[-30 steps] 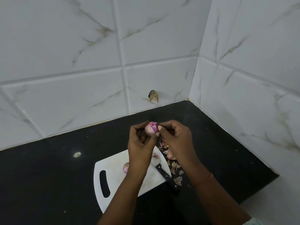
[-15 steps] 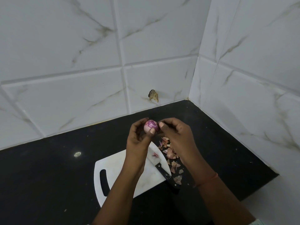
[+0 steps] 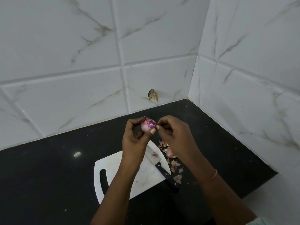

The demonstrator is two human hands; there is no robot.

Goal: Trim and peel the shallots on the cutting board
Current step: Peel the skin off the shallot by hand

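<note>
Above the board's [image 3: 113,166] far edge, left hand [image 3: 134,140] clamps slick, light shallot [image 3: 148,125]; right hand [image 3: 173,135] fingertips pinch papery skin at its tip.

1. This is a home kitchen, seen at an inner corner of the surface [image 3: 48,176], which is black and polished.
2. White wall tiles [image 3: 65,46] with marble veining rise from its back and right edges and meet at the corner.
3. A white cutting board [image 3: 113,166] with a handle slot lies on the surface, a black-handled knife [image 3: 164,172] across its right edge.
4. Papery shallot skins [image 3: 173,164] lie scattered just beside the board's right edge.
</note>
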